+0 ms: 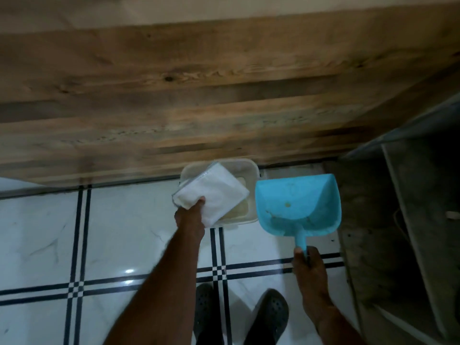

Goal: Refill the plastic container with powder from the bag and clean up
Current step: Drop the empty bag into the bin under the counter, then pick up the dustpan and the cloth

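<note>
Now left hand grips bag over container, nr table edge; right hand grips dustpan by handle; tiled floor spreads left.

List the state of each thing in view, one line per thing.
left hand: grips the white bag at one corner.
white bag: held over the plastic container, hiding part of it.
plastic container: no lid on, pale powder inside.
right hand: grips the dustpan's handle.
blue dustpan: held beside the container, hollow side up, only small specks in it.
</note>
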A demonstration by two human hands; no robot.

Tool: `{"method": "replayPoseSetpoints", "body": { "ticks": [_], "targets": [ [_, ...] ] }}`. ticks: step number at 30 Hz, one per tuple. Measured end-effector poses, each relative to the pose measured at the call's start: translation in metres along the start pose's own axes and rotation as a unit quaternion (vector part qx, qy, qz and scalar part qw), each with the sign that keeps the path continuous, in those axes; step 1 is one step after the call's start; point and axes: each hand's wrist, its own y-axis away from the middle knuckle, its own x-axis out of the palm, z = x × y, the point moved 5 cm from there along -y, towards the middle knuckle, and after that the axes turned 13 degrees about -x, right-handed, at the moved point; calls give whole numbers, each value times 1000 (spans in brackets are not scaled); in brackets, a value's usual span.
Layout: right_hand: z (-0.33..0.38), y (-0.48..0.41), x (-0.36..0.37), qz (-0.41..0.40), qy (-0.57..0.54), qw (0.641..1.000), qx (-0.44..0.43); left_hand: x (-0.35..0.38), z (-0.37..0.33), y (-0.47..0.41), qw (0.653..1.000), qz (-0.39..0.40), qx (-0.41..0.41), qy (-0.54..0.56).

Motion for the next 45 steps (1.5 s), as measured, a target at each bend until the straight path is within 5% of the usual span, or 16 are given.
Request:
{"method": "replayPoseSetpoints", "body": {
  "ticks": [4, 10, 16, 23, 31, 38, 45],
  "targets": [
    [-22, -2, 1, 1, 8, 1000, 9, 28, 15, -31, 989, 102, -51, -89],
    [10, 16, -7, 12, -7, 1000, 2, 9, 11, 2, 973, 13, 37, -229],
    [103, 57, -50, 80, -29, 995, 48, 0, -16, 167, 889, -1, 225, -399],
    [246, 175, -158, 108, -64, 992, 15, -24, -26, 371, 821, 49, 374, -429],
    [300, 293, -265, -106, -27, 992, -63, -28, -29, 498, 725, 171, 476, -468],
    [261, 381, -350, -288, -76, 954, -42, -3, 26, 582, 636, 260, 519, -509],
    [205, 418, -441, -409, -117, 905, 25, 76, 120, 658, 593, 334, 496, -539]
  ]
}}
